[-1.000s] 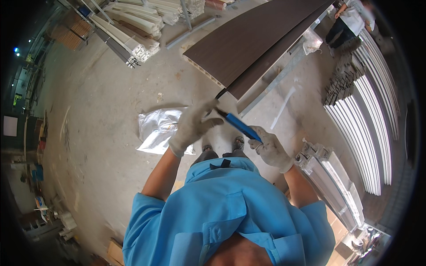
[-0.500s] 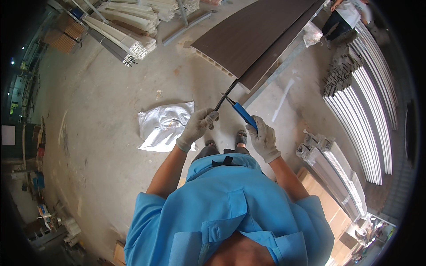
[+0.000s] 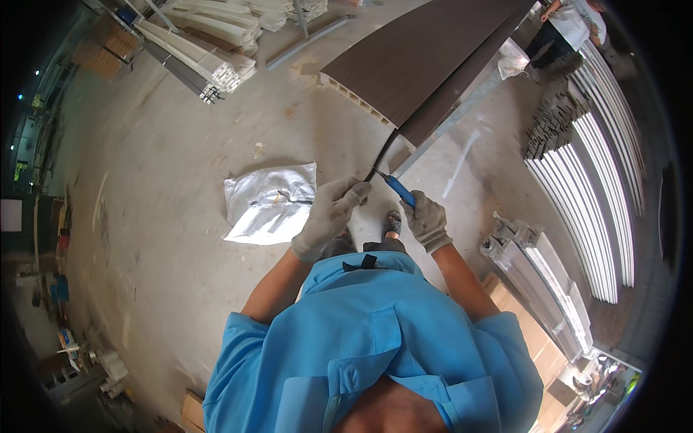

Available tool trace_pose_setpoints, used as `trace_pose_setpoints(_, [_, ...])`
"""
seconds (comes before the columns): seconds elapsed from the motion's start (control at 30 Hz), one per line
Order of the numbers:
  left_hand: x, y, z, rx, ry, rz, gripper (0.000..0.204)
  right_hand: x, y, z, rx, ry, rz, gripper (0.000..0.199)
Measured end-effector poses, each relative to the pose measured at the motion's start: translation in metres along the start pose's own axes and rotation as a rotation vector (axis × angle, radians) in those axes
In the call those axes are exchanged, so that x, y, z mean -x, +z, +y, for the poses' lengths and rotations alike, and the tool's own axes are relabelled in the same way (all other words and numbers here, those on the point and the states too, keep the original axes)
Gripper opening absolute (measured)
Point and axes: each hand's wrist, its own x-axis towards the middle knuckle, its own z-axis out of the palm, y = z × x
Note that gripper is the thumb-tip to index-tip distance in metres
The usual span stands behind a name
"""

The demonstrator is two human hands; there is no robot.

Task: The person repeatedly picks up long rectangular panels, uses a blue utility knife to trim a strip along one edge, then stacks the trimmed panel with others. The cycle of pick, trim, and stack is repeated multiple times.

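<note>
A thin black strip (image 3: 384, 150) runs from the near corner of a dark brown panel (image 3: 426, 61) down to my left hand (image 3: 332, 216). That hand wears a pale work glove and pinches the strip's near end between thumb and fingers. My right hand (image 3: 426, 220), gloved as well, is closed around the handle of a blue knife (image 3: 399, 190). The knife's narrow tip points up and left, at or right beside the strip above my left fingertips. Whether the blade touches the strip, I cannot tell.
A silvery-white sack (image 3: 267, 206) lies on the concrete floor at left. Long white profiles (image 3: 577, 209) are stacked at right, beside a wrapped bundle (image 3: 538, 274). More lengths of profile (image 3: 195, 61) lie at far left. Another person (image 3: 570, 29) stands at far right.
My left hand has shifted right along the strip, closer to the knife. The knife has dropped slightly and its tip sits lower. The strip now curves more.
</note>
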Motion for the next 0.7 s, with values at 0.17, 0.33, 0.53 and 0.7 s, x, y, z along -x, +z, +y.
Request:
trace_pose_setpoints(0.17, [0.034, -0.059, 0.026, -0.07, 0.521, 0.144, 0.029, 0.094, -0.001, 0.087, 0.275, 0.562, -0.638, 0.038])
trace_pose_setpoints(0.33, [0.004, -0.172, 0.022, -0.929, 0.461, 0.571, 0.013, 0.115, 0.007, 0.101, 0.005, 0.881, -0.406, 0.048])
trace_pose_setpoints(0.53, [0.051, -0.268, 0.01, -0.64, 0.482, 0.959, 0.015, 0.068, -0.003, 0.048, -0.026, 0.827, -0.466, 0.058])
trace_pose_setpoints(0.7, [0.067, -0.264, -0.097, -1.496, -0.329, 0.848, 0.06, 0.041, 0.019, 0.004, -0.082, 0.655, -0.423, 0.052])
